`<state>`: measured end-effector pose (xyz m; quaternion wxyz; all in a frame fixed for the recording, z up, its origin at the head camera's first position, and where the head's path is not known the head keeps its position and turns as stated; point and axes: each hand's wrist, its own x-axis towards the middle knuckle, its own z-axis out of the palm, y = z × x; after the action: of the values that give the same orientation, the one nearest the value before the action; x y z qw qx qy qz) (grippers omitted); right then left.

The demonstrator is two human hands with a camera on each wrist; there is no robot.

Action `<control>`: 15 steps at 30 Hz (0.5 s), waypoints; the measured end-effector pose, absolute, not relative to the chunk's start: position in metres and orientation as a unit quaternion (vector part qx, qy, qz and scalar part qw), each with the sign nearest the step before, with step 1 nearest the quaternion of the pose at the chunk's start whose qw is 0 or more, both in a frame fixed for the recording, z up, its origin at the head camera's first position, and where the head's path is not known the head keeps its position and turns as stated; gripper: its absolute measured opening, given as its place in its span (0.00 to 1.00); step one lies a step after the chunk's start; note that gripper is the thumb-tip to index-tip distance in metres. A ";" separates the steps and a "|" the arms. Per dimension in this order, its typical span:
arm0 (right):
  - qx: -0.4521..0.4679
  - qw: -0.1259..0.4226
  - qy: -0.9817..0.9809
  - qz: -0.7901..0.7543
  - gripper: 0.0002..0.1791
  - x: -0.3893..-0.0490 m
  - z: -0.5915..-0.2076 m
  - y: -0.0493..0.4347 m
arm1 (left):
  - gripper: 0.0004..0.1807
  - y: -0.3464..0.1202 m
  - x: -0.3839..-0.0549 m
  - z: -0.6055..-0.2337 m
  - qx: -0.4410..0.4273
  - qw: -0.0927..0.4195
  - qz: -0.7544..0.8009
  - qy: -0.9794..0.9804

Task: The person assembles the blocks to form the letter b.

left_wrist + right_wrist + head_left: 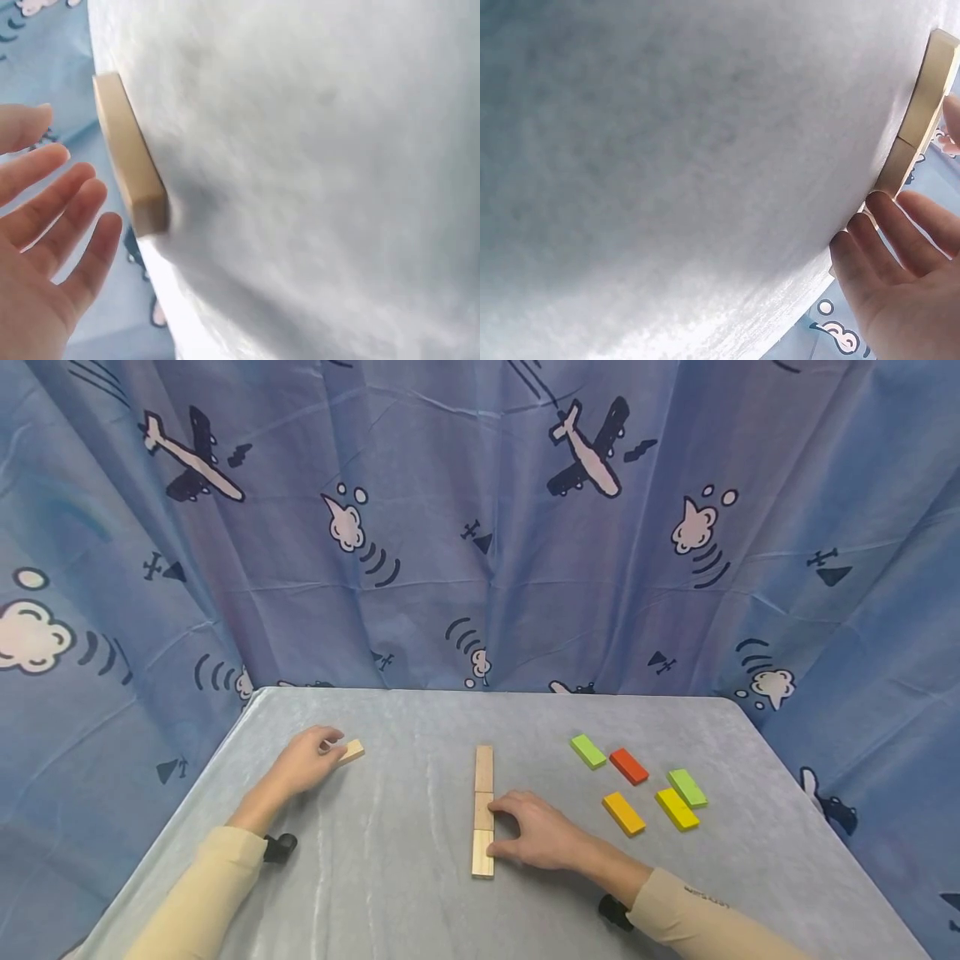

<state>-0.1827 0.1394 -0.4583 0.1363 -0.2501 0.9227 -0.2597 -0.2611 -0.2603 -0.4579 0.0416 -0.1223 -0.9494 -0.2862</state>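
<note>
In the head view, three plain wooden blocks (483, 810) lie end to end in a straight row in the middle of the table. My right hand (540, 831) is at the row's right side, its thumb by the nearest block and its index finger by the middle one. The right wrist view shows extended fingers (889, 255) right at the row of blocks. Farther left, my left hand (307, 758) is over a single wooden block (352, 752). From the left wrist, that block (131, 154) lies flat beside spread, loosely bent fingers, with a gap between.
Right of the row lie several coloured blocks: two green, with one green block (588, 752) farthest back, a red block (628, 766), a yellow block (677, 810) and an orange block (623, 814). A grey-white cloth covers the table (405, 877). A blue patterned curtain (420, 527) hangs behind.
</note>
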 end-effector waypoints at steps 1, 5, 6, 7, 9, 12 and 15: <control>-0.251 0.135 0.922 -0.261 0.35 -0.183 -0.459 0.140 | 0.20 -0.263 -0.261 -0.459 -0.118 0.039 -0.287 -0.950; -0.253 0.133 0.922 -0.261 0.35 -0.183 -0.459 0.140 | 0.21 -0.271 -0.261 -0.461 -0.104 0.018 -0.297 -0.949; -0.253 0.133 0.922 -0.261 0.35 -0.182 -0.459 0.140 | 0.21 -0.272 -0.260 -0.462 -0.101 0.013 -0.300 -0.949; -0.253 0.133 0.922 -0.261 0.35 -0.182 -0.459 0.140 | 0.22 -0.273 -0.260 -0.462 -0.098 0.007 -0.304 -0.948; -0.252 0.133 0.923 -0.259 0.35 -0.182 -0.459 0.139 | 0.22 -0.274 -0.259 -0.462 -0.094 -0.002 -0.315 -0.944; -0.251 0.134 0.923 -0.259 0.35 -0.182 -0.459 0.139 | 0.23 -0.273 -0.258 -0.462 -0.096 -0.011 -0.325 -0.941; -0.251 0.135 0.923 -0.259 0.35 -0.182 -0.458 0.139 | 0.25 -0.271 -0.258 -0.462 -0.093 -0.024 -0.331 -0.939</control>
<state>-0.1821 0.1392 -0.4583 0.1348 -0.2514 0.9227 -0.2594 -0.2582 -0.2712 -0.4620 -0.0244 -0.0931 -0.9386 -0.3313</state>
